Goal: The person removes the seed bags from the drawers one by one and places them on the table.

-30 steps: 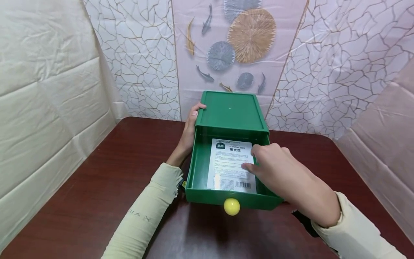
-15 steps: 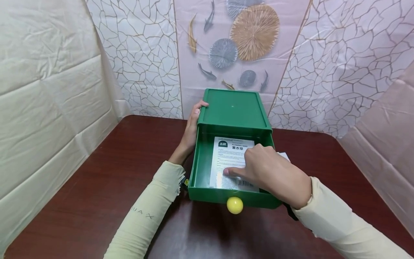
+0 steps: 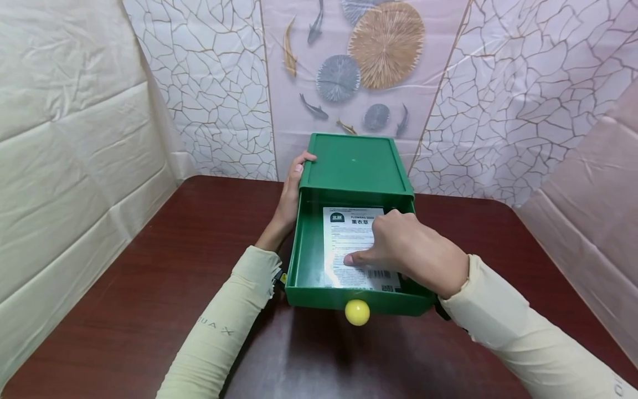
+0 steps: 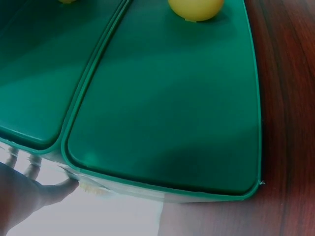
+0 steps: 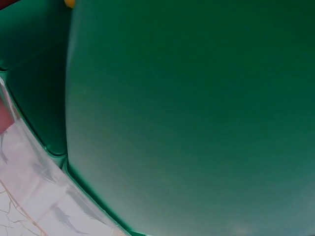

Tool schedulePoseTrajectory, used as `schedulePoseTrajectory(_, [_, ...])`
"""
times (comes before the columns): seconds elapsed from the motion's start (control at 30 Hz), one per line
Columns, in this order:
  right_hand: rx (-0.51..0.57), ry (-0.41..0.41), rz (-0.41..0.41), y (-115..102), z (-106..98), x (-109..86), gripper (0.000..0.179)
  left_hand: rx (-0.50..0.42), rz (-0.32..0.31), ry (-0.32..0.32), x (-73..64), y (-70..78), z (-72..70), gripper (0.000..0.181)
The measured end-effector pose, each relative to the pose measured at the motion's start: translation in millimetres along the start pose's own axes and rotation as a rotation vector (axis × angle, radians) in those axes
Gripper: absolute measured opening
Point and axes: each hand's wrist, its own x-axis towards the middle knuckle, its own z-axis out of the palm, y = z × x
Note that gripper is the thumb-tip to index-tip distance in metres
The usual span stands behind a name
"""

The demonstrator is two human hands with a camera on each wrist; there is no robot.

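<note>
In the head view a green drawer unit (image 3: 355,166) stands ahead, its top drawer (image 3: 309,260) pulled out toward me. Inside lies a white printed seed packet (image 3: 349,238) with a barcode. My left hand (image 3: 289,199) lies along the unit's left side, fingertips over the top edge; the left wrist view shows its thumb and fingers against the side wall. My right hand (image 3: 413,249) reaches into the drawer from the right. Its thumb (image 3: 359,258) lies straight over the packet; the other fingers are hidden below the hand, so I cannot tell whether they grip anything.
A yellow knob (image 3: 357,312) juts from the drawer's front. Below, a lower drawer front (image 4: 162,98) with its own yellow knob (image 4: 196,7) shows in the left wrist view. The unit stands on a dark red wooden table (image 3: 209,238) before a patterned backdrop (image 3: 219,83).
My right hand has moved leftward and farther into the drawer, its thumb now farther over the packet. A white corner right of that hand half a second ago is out of sight. The left hand stays put.
</note>
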Motion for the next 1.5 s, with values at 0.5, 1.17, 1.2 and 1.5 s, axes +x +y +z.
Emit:
schedulePoseTrajectory(0.5, [-0.015, -0.043, -0.049, 1.1, -4.7, 1.7, 0.047, -0.001, -0.004, 0.016, 1.0, -1.5, 0.1, 0.051])
schedulePoseTrajectory(1.17, [-0.112, 0.02, -0.005, -0.9, -2.0, 7.3, 0.073, -0.006, -0.009, 0.011, 0.7, 1.7, 3.6, 0.05])
schedulePoseTrajectory(1.2, [-0.113, 0.025, 0.012, -1.3, -1.2, 7.6, 0.075, -0.006, -0.013, 0.008, 0.6, 1.9, 3.9, 0.051])
schedulePoseTrajectory(1.5, [-0.098, 0.022, 0.045, -1.1, -1.5, 13.0, 0.074, -0.022, -0.006, -0.001, 0.5, -0.7, 2.7, 0.049])
